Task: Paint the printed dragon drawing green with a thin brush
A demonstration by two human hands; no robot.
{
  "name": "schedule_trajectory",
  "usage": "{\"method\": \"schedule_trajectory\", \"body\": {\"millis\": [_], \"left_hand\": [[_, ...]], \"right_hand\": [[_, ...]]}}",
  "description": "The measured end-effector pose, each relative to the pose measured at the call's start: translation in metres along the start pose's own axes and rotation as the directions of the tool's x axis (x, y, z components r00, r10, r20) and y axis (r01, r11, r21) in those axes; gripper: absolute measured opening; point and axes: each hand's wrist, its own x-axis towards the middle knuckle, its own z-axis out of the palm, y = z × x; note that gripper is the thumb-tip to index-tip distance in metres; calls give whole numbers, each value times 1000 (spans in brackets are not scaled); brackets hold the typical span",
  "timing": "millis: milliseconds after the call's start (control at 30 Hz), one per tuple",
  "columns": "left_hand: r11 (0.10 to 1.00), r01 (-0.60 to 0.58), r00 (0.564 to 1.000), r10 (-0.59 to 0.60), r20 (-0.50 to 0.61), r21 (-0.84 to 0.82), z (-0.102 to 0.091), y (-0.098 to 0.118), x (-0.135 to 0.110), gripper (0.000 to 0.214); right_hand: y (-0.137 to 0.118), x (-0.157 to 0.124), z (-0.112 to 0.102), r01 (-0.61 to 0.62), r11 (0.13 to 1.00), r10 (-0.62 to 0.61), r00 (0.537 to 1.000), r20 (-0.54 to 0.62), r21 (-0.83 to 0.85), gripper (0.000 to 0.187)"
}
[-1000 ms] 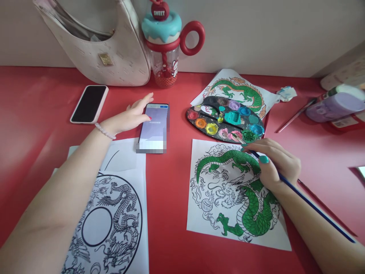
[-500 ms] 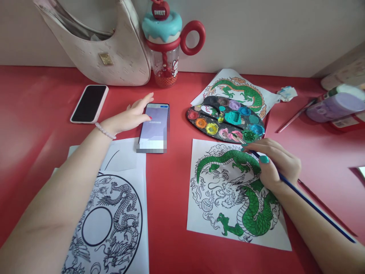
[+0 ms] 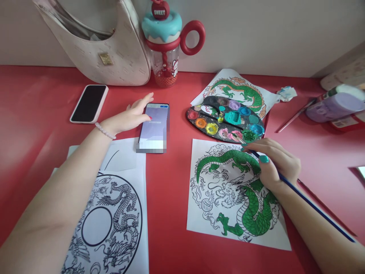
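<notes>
My left hand [image 3: 132,116] is open at the left edge of a phone [image 3: 155,121] with a lit, lilac screen; its thumb lies over the screen and the other fingers stretch out past it. Between the fingers of my right hand [image 3: 281,161] is a blue-handled paintbrush [image 3: 310,201], its tip at the front rim of a black paint palette [image 3: 199,128]. That hand rests over the right part of a dragon colouring sheet [image 3: 203,224], whose dragon body is painted green while the head stays uncoloured. Behind the palette lies a second painted dragon sheet [image 3: 230,78], partly covered.
Black-and-white round dragon sheets [image 3: 97,226] lie under my left forearm. A pale-cased phone [image 3: 89,103], a white handbag [image 3: 114,64] and a red-handled cup [image 3: 165,53] stand at the back. Right are crumpled tissue [image 3: 286,93], a purple jar [image 3: 327,106] and thin brushes [image 3: 295,116].
</notes>
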Motion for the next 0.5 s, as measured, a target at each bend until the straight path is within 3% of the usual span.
{"method": "schedule_trajectory", "body": {"millis": [500], "left_hand": [[1000, 24, 1000, -24, -5, 18, 0, 5, -1, 76]], "right_hand": [[0, 0, 0, -8, 1000, 8, 1000, 6, -4, 24]]}}
